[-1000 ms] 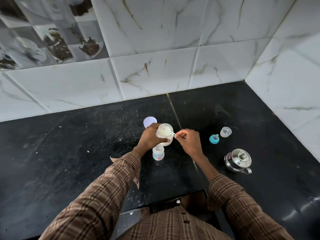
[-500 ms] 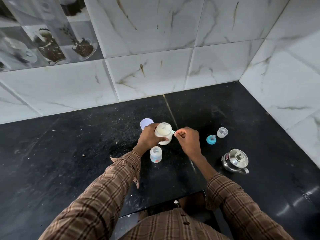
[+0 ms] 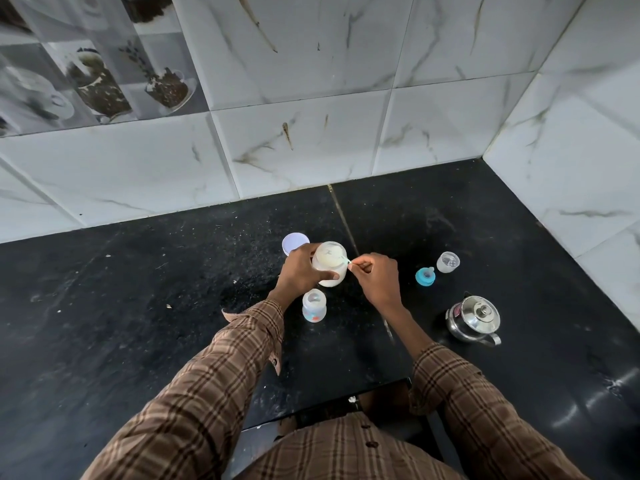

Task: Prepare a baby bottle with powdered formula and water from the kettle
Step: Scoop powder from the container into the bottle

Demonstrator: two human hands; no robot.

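My left hand [image 3: 300,271] grips an open white jar of pale formula powder [image 3: 329,263] on the black counter. My right hand [image 3: 375,280] pinches the handle of a small light-blue scoop [image 3: 345,260] whose bowl reaches into the jar's mouth. Just in front of the jar stands the open clear baby bottle [image 3: 314,305], upright, with coloured print on it. To the right lie the blue teat ring [image 3: 425,276] and the clear bottle cap [image 3: 448,261]. A steel kettle [image 3: 473,318] with its lid on sits further right.
The jar's white lid [image 3: 294,243] lies flat behind my left hand. Marble-tiled walls close the counter at the back and on the right, meeting in a corner. The counter's front edge has a notch near my body.
The hands, jar and scoop keep nearly the same pose; only the camera has shifted slightly, moving everything a little left in the picture.
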